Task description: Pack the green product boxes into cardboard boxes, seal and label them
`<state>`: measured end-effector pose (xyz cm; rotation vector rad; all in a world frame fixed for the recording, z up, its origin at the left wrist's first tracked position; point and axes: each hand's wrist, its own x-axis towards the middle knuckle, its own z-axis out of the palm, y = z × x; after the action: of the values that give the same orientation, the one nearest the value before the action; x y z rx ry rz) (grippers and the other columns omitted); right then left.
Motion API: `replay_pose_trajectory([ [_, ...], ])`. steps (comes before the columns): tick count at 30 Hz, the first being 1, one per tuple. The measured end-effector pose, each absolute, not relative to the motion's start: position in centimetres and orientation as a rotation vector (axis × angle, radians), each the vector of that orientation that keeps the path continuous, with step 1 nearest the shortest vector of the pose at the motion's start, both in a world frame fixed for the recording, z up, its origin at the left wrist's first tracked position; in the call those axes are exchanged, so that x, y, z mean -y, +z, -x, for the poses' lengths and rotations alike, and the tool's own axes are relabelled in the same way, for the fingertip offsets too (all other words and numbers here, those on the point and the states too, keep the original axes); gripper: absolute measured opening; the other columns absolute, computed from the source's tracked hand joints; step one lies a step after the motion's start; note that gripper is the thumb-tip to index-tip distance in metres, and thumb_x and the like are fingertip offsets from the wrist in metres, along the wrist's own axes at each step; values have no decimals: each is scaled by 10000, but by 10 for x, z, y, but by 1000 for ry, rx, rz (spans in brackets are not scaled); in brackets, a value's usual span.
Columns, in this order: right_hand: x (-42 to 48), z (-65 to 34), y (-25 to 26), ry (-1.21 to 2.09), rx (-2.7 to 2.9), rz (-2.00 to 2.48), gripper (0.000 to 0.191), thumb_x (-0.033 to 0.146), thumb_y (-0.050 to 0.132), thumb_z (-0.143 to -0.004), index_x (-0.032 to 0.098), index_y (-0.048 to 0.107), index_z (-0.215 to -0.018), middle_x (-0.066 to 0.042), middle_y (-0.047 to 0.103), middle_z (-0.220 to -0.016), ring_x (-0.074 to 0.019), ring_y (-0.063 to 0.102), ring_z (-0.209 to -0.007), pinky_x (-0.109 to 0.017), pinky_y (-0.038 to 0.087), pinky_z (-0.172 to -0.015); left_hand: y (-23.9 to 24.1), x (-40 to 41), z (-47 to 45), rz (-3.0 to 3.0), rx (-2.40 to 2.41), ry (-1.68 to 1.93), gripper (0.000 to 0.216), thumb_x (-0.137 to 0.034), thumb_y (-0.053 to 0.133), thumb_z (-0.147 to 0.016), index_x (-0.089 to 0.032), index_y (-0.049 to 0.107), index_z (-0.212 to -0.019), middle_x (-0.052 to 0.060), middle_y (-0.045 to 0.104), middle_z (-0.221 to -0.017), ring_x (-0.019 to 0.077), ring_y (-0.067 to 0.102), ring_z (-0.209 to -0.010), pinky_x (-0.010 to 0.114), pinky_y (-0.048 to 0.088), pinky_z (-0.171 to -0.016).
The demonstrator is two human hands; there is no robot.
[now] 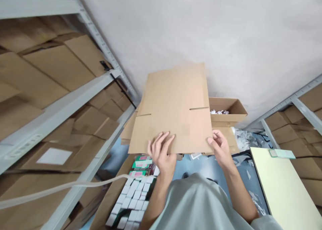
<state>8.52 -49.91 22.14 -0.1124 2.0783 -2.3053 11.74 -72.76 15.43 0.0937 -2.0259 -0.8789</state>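
A flattened cardboard box (176, 99) with two slots is held up in front of me, tilted against the view of the wall. My left hand (163, 153) is at its lower edge, fingers bent across the near face and the thumb hidden. At the lower right corner, my right hand (221, 148) pinches the cardboard between thumb and fingers. Below my left arm stands an open carton (109, 193) packed with small white boxes (133, 196) and some green and pink packs (141, 163).
Metal shelves (100, 156) filled with brown cartons (60, 65) rise on the left; more cartons (289, 126) stand on the right. An open box (228, 117) with white scraps sits behind the cardboard. A pale yellow tabletop (284, 186) is at right. A whitish hose (75, 184) crosses the left side.
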Motion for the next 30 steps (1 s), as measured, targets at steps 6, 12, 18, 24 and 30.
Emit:
replay_pose_trajectory([
  [6, 431, -143, 241, -2588, -2204, -212, 514, 743, 865, -849, 320, 674, -1071, -72, 790, -1049, -294, 776, -970, -391, 636, -835, 190, 659, -74, 325, 1931, -1028, 382, -137, 619, -1004, -406, 871, -1106, 22, 839, -1213, 265, 764, -1309, 629, 293, -1412],
  [12, 347, -208, 245, -2920, -2396, -671, 685, 861, 811, -856, 308, 716, -1248, -131, 792, -1301, -327, 775, -1145, -416, 668, -873, 210, 531, -44, 792, 1789, -1382, 206, -340, 663, -1075, -307, 864, -1046, 42, 851, -1066, 245, 823, -1124, 590, 365, -1379],
  [18, 195, -299, 184, -2804, -2561, -2073, 755, 789, 864, -829, 264, 666, -1335, -163, 682, -1557, -311, 671, -1434, -495, 572, -1188, 207, 403, -45, 661, 1907, -2172, 359, -526, 893, -906, -200, 794, -1018, 79, 841, -1022, 270, 799, -1081, 522, 561, -1215],
  [24, 77, -398, 114, -2308, -2384, -2983, 970, 850, 803, -791, 206, 613, -1491, -207, 574, -1670, -335, 545, -1591, -543, 396, -1362, 186, 304, -38, 803, 2065, -2572, 569, -594, 1005, -745, -187, 790, -1080, 98, 848, -1106, 261, 781, -1173, 429, 580, -1169],
  [30, 14, -441, 89, -2401, -2338, -2961, 827, 832, 677, -927, 201, 647, -1460, -181, 699, -1509, -310, 651, -1475, -551, 474, -1292, 157, 210, -26, 1217, 2451, -2487, 697, -670, 1015, -671, -174, 803, -1112, 141, 851, -1161, 314, 786, -1159, 452, 634, -1066],
])
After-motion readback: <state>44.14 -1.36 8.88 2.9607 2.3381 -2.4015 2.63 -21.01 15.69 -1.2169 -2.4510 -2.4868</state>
